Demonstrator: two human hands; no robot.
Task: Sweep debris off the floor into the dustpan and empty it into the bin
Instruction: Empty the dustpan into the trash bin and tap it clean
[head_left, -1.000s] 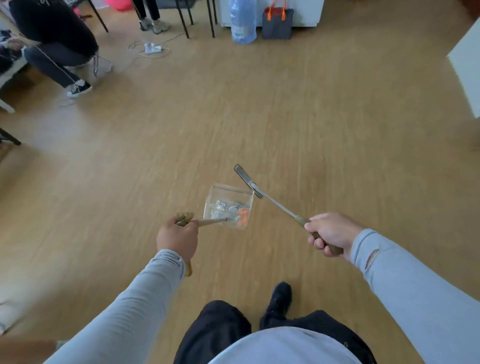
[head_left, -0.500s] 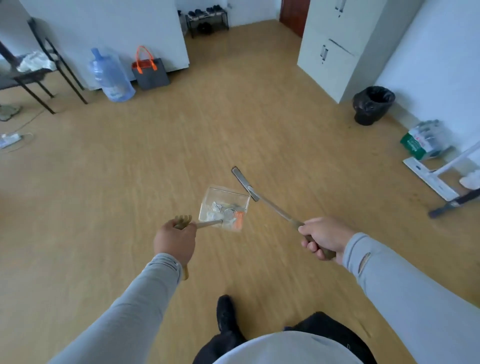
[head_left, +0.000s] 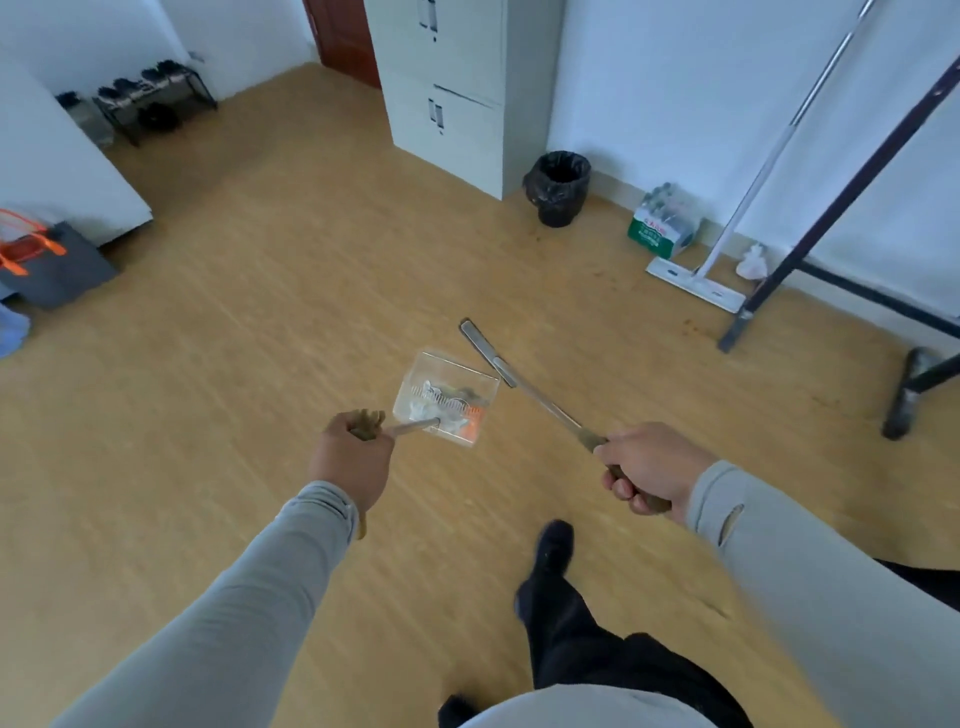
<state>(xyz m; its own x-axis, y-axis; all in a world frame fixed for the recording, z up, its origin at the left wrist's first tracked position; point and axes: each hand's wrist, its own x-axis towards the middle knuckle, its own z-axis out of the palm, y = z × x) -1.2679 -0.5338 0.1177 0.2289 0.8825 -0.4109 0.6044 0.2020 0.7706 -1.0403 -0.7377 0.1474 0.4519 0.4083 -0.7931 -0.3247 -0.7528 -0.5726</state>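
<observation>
Centre frame, the clear plastic dustpan rides level, presumably so its debris stays in; left hand curls around its handle. Right hand grips the slim metal-headed broom. The black-lined bin waits upper right.

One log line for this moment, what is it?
left hand: holds loaded dustpan | right hand: holds sweeper | bin: ahead, not reached
</observation>
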